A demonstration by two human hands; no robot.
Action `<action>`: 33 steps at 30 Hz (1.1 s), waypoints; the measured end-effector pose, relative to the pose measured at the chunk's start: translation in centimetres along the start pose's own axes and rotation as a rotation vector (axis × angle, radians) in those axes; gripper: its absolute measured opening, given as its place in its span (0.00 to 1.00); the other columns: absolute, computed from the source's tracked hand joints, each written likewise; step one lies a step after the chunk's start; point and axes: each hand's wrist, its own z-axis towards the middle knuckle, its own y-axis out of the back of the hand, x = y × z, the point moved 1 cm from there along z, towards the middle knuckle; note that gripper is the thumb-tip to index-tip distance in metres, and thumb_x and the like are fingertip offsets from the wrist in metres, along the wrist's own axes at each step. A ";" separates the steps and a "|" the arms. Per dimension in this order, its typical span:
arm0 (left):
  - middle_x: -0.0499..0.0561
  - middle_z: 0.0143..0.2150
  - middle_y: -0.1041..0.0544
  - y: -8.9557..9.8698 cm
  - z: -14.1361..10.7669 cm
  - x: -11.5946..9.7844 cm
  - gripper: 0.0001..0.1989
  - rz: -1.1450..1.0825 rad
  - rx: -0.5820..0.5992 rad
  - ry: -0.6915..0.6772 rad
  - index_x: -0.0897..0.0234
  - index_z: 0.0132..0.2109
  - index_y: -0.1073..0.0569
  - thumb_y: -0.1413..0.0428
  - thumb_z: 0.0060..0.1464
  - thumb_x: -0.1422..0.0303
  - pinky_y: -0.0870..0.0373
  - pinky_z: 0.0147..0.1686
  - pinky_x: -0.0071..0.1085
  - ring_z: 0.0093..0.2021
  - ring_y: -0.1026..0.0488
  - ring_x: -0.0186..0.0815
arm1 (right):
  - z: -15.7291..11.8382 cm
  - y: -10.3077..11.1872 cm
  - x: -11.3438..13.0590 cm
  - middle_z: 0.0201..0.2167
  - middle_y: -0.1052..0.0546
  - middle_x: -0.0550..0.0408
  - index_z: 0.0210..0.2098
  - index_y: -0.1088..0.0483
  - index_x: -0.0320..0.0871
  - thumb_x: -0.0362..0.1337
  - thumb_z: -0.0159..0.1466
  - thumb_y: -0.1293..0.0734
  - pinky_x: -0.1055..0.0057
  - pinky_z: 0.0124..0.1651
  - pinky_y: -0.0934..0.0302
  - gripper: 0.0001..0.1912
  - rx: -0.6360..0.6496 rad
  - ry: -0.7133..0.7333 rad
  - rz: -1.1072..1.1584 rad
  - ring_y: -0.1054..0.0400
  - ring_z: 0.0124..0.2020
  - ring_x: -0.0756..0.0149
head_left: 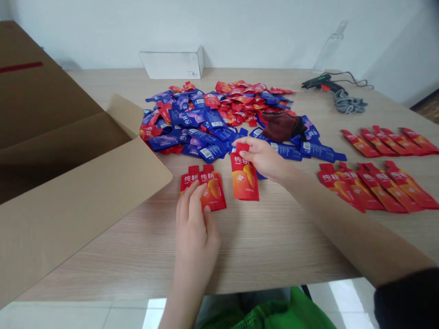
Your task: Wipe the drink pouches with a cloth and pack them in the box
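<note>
Two red pouches [214, 194] overlap on the table in front of me. My left hand [197, 219] rests over their lower left part, fingers slightly apart. To the right, my right hand [262, 157] pinches the top of another red pouch [244, 180], whose printed front faces up. Behind both hands lies a heap of blue pouches [212, 123] mixed with red pouches [240, 98]. Overlapping red pouches form two rows on the right, a back row [391, 142] and a front row [377, 187] partly behind my right forearm.
An open cardboard box [85, 178] takes up the left side. A white box [173, 65] stands at the wall. Dark red cloth [283, 126] lies on the heap. At the back right are a glue gun [322, 83], grey cloth [348, 103] and a clear bottle [329, 50].
</note>
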 end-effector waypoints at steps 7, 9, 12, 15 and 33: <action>0.61 0.60 0.28 -1.4 0.2 2.2 0.18 0.251 0.166 -0.059 0.63 0.55 0.28 0.51 0.60 0.78 0.36 0.59 0.56 0.61 0.36 0.53 | 1.5 -5.7 -1.6 0.45 0.22 0.54 0.49 0.28 0.48 0.23 0.63 0.41 0.59 0.53 0.34 0.21 0.083 0.124 -0.283 0.27 0.49 0.59; 0.60 0.60 0.27 -1.6 0.1 2.3 0.18 0.274 0.185 -0.045 0.64 0.54 0.28 0.51 0.59 0.78 0.37 0.59 0.56 0.62 0.37 0.54 | 0.7 -6.4 -1.4 0.45 0.23 0.51 0.52 0.29 0.48 0.23 0.62 0.42 0.57 0.55 0.35 0.24 0.078 0.162 -0.359 0.29 0.50 0.56; 0.61 0.60 0.28 -1.6 0.1 2.2 0.18 0.274 0.179 -0.034 0.64 0.54 0.28 0.52 0.60 0.77 0.36 0.58 0.56 0.61 0.37 0.54 | -0.5 -6.3 -0.5 0.53 0.28 0.43 0.56 0.32 0.43 0.22 0.62 0.44 0.49 0.61 0.41 0.27 0.022 0.235 -0.433 0.35 0.57 0.51; 0.63 0.59 0.29 -1.4 0.0 1.9 0.17 0.248 0.133 -0.026 0.66 0.54 0.29 0.52 0.60 0.77 0.35 0.58 0.53 0.59 0.35 0.52 | -1.6 -6.1 0.3 0.61 0.36 0.40 0.61 0.37 0.41 0.25 0.64 0.45 0.46 0.67 0.48 0.27 -0.028 0.316 -0.452 0.43 0.63 0.49; 0.51 0.70 0.36 -2.5 -1.1 2.4 0.28 0.389 0.316 -0.280 0.52 0.65 0.32 0.51 0.60 0.75 0.38 0.60 0.62 0.68 0.40 0.58 | 11.0 -1.6 1.4 0.46 0.26 0.47 0.45 0.26 0.41 0.24 0.62 0.44 0.62 0.55 0.37 0.19 -0.145 0.347 -0.555 0.31 0.48 0.61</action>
